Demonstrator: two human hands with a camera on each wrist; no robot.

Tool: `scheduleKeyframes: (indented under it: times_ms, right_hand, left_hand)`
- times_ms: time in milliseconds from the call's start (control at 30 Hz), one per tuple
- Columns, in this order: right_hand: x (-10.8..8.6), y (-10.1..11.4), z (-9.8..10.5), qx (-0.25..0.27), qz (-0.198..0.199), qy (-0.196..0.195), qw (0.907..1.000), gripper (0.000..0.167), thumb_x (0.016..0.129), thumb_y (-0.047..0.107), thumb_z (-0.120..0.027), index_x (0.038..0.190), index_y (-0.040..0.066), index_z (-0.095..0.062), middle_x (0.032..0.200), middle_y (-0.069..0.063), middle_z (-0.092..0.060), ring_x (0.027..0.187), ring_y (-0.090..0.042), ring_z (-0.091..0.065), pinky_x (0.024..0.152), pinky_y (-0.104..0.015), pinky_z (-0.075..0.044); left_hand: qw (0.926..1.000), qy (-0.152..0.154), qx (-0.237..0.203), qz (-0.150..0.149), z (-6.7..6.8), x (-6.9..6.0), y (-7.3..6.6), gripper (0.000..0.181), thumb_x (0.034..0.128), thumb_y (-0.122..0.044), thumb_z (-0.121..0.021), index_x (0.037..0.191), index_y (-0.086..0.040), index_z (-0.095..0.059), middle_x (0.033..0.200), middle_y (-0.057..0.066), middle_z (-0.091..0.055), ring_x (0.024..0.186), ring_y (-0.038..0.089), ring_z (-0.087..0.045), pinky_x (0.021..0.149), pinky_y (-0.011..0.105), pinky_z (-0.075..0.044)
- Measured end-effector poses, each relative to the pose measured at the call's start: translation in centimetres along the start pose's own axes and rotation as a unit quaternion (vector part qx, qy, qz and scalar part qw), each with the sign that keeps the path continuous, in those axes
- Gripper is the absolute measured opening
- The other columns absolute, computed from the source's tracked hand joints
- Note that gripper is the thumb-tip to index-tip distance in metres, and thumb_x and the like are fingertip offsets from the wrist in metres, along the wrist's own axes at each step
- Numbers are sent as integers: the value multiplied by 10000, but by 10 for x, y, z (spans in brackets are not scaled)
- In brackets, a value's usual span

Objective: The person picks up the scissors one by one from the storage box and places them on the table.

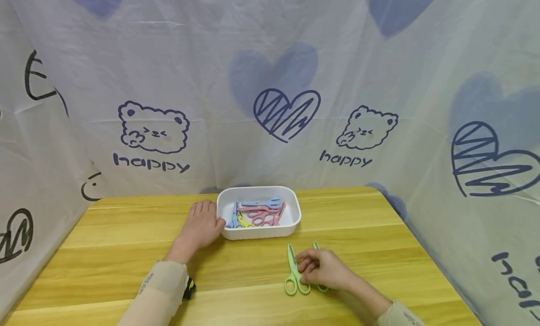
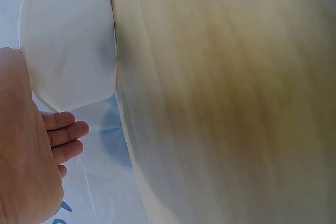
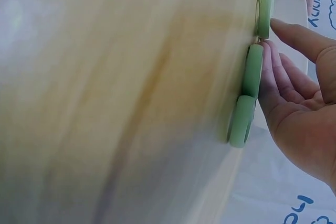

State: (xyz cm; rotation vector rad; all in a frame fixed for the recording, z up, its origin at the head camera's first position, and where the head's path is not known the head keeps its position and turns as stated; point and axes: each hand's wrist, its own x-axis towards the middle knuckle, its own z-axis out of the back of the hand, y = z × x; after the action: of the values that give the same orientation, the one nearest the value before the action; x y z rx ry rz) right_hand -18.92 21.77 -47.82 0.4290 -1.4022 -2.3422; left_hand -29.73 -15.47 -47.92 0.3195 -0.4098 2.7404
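A white bin (image 1: 261,232) stands at the back of the table, holding blue, pink and yellow scissors (image 1: 262,212). My left hand (image 1: 202,223) rests at its left end, thumb by the front corner; the left wrist view shows this hand (image 2: 26,145) beside the bin wall (image 2: 73,35). Two green scissors lie nearer me. Over the right pair (image 1: 315,245), mostly covered, is my right hand (image 1: 324,269), its loosely bent fingers at the left pair (image 1: 292,265). In the right wrist view the thumb of this hand (image 3: 307,98) is by one green handle (image 3: 266,17), with another pair's handles (image 3: 253,71) nearer.
A small black and yellow object (image 1: 189,288) lies beside my left sleeve, partly hidden. Behind the wooden table (image 1: 240,288) hangs a pale curtain (image 1: 211,82) printed with hearts and bears, and it also runs along both sides.
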Motion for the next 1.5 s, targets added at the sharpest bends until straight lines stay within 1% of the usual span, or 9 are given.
scheduleKeyframes:
  times_ms: [133,300,433,533,600,733,1100,1333,1500]
  right_hand:
    - [1,0,0,176,12,-100,9998,507,791,-43,-816,1262,-105,-642,1015,-141,-704,871,-202,-647,738,-220,-565]
    - [6,1,1,168,128,-341,9992,467,849,3,-803,1279,-84,-643,1079,-149,-709,930,-222,-667,779,-230,-570]
    - [9,4,2,277,257,-526,9979,442,892,24,-772,1289,-101,-627,1152,-225,-704,986,-261,-691,804,-252,-593]
    - [11,7,2,376,273,-735,9962,425,908,28,-742,1290,-112,-620,1201,-262,-690,1018,-285,-693,807,-265,-600]
    - [13,9,2,424,215,-911,9947,408,922,39,-727,1291,-103,-626,1228,-257,-683,1036,-286,-691,811,-262,-597]
    - [20,14,1,490,33,-1300,9903,368,946,61,-715,1290,-54,-652,1273,-224,-678,1062,-270,-675,833,-238,-575]
    - [46,34,-3,860,151,-2164,9724,336,946,60,-735,1278,26,-697,1257,-155,-716,1090,-262,-693,840,-207,-563]
    - [66,50,-3,1019,204,-2389,9655,368,950,55,-726,1309,-7,-672,1298,-175,-689,1130,-299,-686,825,-170,-538]
    - [79,56,-2,1003,386,-2479,9628,360,950,24,-709,1304,-28,-669,1310,-195,-681,1151,-343,-677,842,-178,-542]
  left_hand:
    - [10000,-15,-26,-24,1,-1,-1,490,986,-259,-499,1256,151,-493,1217,278,-512,1188,449,-439,1151,597,-291]
    - [10000,-8,-42,-16,1,-2,-1,491,985,-260,-507,1255,151,-494,1213,273,-510,1185,445,-436,1149,596,-293]
    - [10000,-10,-56,15,-1,-1,1,502,991,-271,-520,1271,144,-498,1234,269,-512,1204,439,-432,1165,583,-283]
    - [10000,-33,-44,-2,-4,-1,3,508,990,-279,-525,1275,140,-503,1235,264,-517,1203,435,-436,1165,585,-285]
    - [10000,-51,-35,-17,-5,-1,3,508,989,-282,-529,1272,140,-506,1234,264,-519,1201,435,-439,1163,584,-288]
    - [10000,-59,16,-36,-4,-2,3,501,991,-276,-527,1265,142,-506,1233,267,-519,1197,437,-440,1159,584,-293]
    - [10000,-94,23,-6,2,-4,-1,483,971,-260,-522,1231,147,-507,1191,260,-518,1164,436,-446,1135,588,-309]
    - [9999,-113,36,-38,0,-2,1,470,981,-266,-527,1229,133,-513,1195,249,-520,1166,423,-447,1140,570,-310]
    - [9999,-118,23,-81,0,0,2,476,976,-267,-526,1229,136,-511,1185,247,-520,1153,419,-448,1135,575,-312]
